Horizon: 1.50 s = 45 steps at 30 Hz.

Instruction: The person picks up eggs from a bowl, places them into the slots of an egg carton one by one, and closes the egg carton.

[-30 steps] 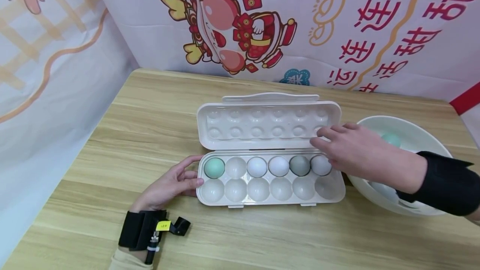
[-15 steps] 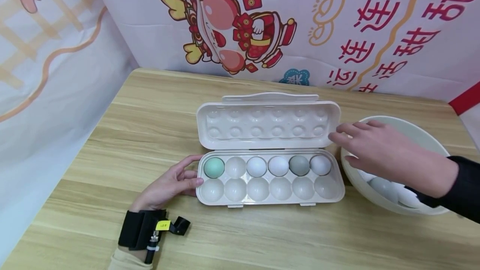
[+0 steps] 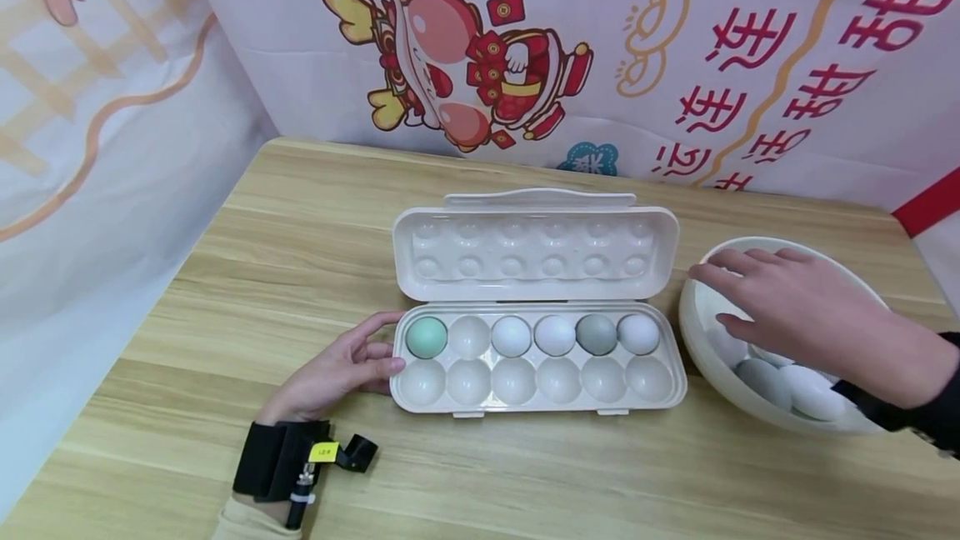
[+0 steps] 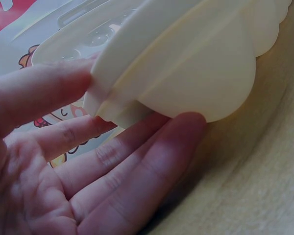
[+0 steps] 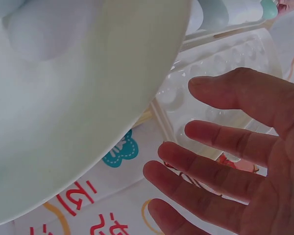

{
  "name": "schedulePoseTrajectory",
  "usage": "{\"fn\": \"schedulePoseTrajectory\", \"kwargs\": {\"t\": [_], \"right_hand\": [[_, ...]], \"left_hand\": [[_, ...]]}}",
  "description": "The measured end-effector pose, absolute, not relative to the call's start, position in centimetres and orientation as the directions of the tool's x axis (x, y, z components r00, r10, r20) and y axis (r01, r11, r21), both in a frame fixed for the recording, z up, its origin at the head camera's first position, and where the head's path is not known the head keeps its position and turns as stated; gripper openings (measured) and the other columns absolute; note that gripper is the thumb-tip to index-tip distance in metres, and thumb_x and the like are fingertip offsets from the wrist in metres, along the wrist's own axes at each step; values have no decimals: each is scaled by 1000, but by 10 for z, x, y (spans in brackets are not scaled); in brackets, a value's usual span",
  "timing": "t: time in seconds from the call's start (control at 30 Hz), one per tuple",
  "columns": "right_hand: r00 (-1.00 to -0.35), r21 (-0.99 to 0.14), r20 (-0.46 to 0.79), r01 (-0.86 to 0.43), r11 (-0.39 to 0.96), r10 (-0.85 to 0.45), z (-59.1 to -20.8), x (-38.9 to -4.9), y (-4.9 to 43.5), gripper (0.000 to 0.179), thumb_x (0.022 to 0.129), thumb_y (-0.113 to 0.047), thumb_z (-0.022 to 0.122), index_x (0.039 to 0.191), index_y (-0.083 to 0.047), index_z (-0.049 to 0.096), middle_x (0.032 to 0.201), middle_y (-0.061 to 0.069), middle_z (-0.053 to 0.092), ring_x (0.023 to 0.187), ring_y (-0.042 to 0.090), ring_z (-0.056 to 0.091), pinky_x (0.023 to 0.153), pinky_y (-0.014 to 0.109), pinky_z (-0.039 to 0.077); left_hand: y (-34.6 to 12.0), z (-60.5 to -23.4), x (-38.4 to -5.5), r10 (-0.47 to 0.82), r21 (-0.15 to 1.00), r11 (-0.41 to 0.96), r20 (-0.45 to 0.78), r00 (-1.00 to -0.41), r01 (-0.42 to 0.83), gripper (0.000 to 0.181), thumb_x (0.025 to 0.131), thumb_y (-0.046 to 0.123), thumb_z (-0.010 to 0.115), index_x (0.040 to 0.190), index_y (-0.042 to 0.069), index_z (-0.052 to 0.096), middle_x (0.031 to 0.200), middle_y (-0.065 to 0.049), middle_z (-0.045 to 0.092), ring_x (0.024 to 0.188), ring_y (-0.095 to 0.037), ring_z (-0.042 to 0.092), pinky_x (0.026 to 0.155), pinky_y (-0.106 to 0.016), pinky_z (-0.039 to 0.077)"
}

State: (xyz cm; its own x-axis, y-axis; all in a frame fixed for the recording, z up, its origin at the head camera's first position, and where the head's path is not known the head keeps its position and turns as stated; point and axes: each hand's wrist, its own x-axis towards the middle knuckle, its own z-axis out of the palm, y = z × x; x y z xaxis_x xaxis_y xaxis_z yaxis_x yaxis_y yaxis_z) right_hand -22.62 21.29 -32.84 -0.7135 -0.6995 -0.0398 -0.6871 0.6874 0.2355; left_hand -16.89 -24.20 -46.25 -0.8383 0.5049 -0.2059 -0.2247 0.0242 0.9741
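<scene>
A white plastic egg carton (image 3: 662, 413) lies with its lid (image 3: 536, 283) tipped back. In its back row sit a pale green egg (image 3: 427, 337), a grey egg (image 3: 597, 335) and several white ones, with a bare cup beside the green egg. Bare cups make up the front row. My left hand (image 3: 352, 365) grips the carton's left end, its fingertips on the rim and under a cup (image 4: 201, 73) in the left wrist view. My right hand (image 3: 810, 307) hovers over the white bowl (image 3: 697, 357), fingers spread and holding nothing in the right wrist view.
Inside the bowl lie several eggs, among them a grey egg (image 3: 763, 382) and a white egg (image 3: 813, 394); my right hand hides part of them. The wooden table (image 3: 300, 248) meets a printed cloth backdrop (image 3: 285, 40) at the back.
My right hand has moved right, from above the carton's right end to over the bowl, uncovering the white egg there. The left hand stays at the carton's end.
</scene>
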Motion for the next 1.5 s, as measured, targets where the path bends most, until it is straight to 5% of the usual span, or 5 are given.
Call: {"fn": "schedulePoseTrajectory", "kwargs": {"t": [0.47,1.0,1.5], "right_hand": [[-797,191,-124,-604,773,-592,-337,-234,228,61,65,-27,80,118,-7,56,110,18,62,95,35,59,73,57,51],[-787,167,-90,-617,769,-611,-352,-243,243,56,64,-23,80,114,-7,58,105,16,63,83,31,61,65,50,53],[-836,43,-249,-514,857,-489,-361,-257,258,58,67,-27,79,117,-8,58,110,19,61,71,22,57,59,45,56]], "left_hand": [[-243,-464,-168,513,977,26,-194,-836,-210,57,91,4,54,140,5,23,108,-24,62,92,-26,64,78,-41,56],[-242,-464,-169,516,977,16,-192,-835,-215,58,91,4,53,140,4,22,107,-20,63,92,-26,64,78,-40,56],[-241,-464,-169,510,976,29,-198,-837,-214,59,91,4,54,141,5,23,108,-22,63,92,-26,64,78,-41,56]]}}
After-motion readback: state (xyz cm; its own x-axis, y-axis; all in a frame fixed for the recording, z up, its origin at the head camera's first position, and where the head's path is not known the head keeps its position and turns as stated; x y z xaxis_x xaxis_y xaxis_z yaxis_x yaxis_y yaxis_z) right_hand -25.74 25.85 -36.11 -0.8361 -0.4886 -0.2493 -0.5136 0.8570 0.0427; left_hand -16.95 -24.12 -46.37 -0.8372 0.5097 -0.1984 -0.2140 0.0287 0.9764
